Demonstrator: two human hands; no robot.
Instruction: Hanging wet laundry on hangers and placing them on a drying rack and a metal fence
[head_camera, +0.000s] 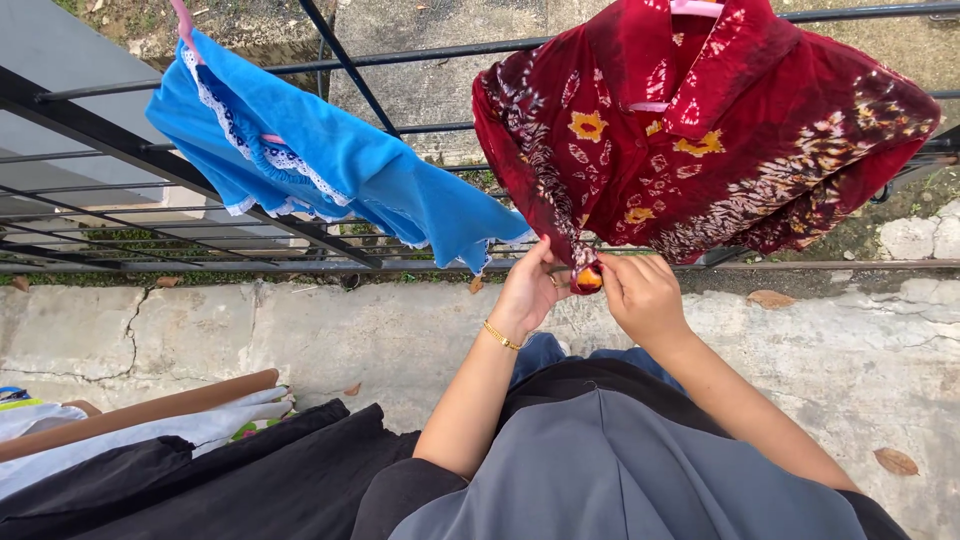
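Both hands meet at the centre of the frame on the lowest corner of a red batik shirt (700, 150). The left hand (528, 292) has its grip pinched together on the fabric tip, thumb and fingers closed around the hem where an orange patch of the pattern shows. The right hand (643, 295) is clamped on the same tip from the other side, fingers curled shut. A gold bracelet (501, 336) circles the left wrist.

The shirt hangs above the hands in the upper right of the frame, on a pink hanger (695, 8) hooked over a black metal railing (120, 145). To the left of it a blue garment with white lace trim (340, 165) drapes over the same railing, its lower point ending just beside the left hand.

Below the railing runs a cracked concrete ledge (300, 330) with a few dry leaves. In the lower left lies a pile of dark and white laundry (180, 470).
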